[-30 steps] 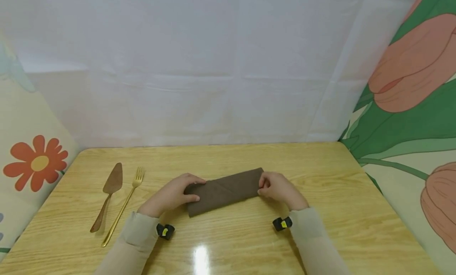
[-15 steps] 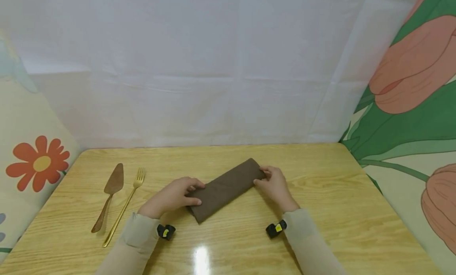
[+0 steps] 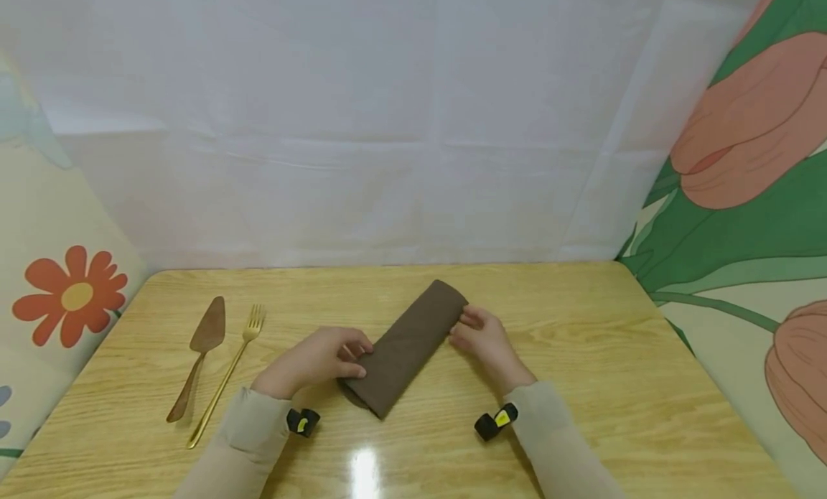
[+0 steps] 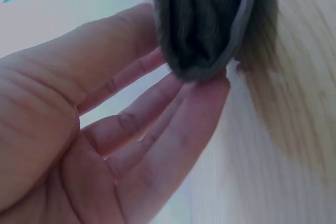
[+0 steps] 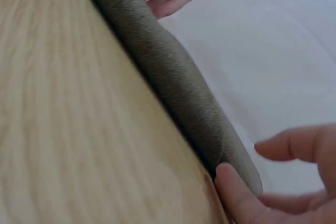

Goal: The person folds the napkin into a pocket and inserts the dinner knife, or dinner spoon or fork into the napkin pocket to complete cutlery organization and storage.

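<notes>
A folded brown cloth napkin [image 3: 413,348] lies slantwise on the wooden table, its far end toward the right. At its near left end my left hand [image 3: 313,359] holds the edge, thumb on one side and fingers at the other. In the left wrist view the layered end of the napkin [image 4: 202,30] shows between thumb and fingertips. My right hand [image 3: 487,344] is at the far right end. In the right wrist view one fingertip [image 5: 227,174] touches the napkin's long side, while another finger is held apart above it.
To the left lie a copper-coloured cake server [image 3: 208,328] and a gold fork [image 3: 226,384], side by side. A white cloth backdrop [image 3: 388,197] hangs behind the table [image 3: 614,413]. Flower-printed panels flank both sides.
The napkin has turned counterclockwise, its right end swinging away and leftward. My right hand has shifted left and loosened from a pinch at the end; my left hand has barely moved.
</notes>
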Demonstrator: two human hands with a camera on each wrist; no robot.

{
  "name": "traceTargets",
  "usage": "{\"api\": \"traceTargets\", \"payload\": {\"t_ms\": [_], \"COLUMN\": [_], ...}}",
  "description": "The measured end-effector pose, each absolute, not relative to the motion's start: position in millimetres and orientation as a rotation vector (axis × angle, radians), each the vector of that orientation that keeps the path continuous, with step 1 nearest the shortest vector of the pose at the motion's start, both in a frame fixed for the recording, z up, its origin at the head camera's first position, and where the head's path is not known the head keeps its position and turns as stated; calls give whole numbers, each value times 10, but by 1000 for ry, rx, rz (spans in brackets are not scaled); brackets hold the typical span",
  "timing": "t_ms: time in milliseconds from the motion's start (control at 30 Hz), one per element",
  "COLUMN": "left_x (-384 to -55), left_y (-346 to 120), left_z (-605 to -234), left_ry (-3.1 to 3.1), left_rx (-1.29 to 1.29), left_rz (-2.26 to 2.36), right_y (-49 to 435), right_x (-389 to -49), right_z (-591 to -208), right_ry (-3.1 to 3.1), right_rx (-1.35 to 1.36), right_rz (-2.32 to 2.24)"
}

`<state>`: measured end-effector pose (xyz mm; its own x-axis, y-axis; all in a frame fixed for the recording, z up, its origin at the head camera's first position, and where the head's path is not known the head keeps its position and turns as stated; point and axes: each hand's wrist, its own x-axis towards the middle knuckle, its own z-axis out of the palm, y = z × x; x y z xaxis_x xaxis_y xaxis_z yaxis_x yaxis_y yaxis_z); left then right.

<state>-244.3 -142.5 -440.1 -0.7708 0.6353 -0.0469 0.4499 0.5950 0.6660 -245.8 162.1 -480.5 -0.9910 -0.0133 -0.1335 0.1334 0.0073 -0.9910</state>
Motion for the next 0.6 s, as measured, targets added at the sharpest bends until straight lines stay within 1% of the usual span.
{"api": "traceTargets", "payload": {"t_ms": [267, 600], "left_x": [-2374, -2347], "left_y": [-1371, -1268], "left_z": [-4360, -4438], "left_ry": [2461, 2404], "left_rx": [906, 972], "left_rz": [946, 953], "right_y": [1564, 1496], "right_x": [-2460, -2425], "right_z": [-4874, -4814], "right_ry": [2280, 2346], "right_rx": [-211, -329], "right_rz": [-1858, -1579]}}
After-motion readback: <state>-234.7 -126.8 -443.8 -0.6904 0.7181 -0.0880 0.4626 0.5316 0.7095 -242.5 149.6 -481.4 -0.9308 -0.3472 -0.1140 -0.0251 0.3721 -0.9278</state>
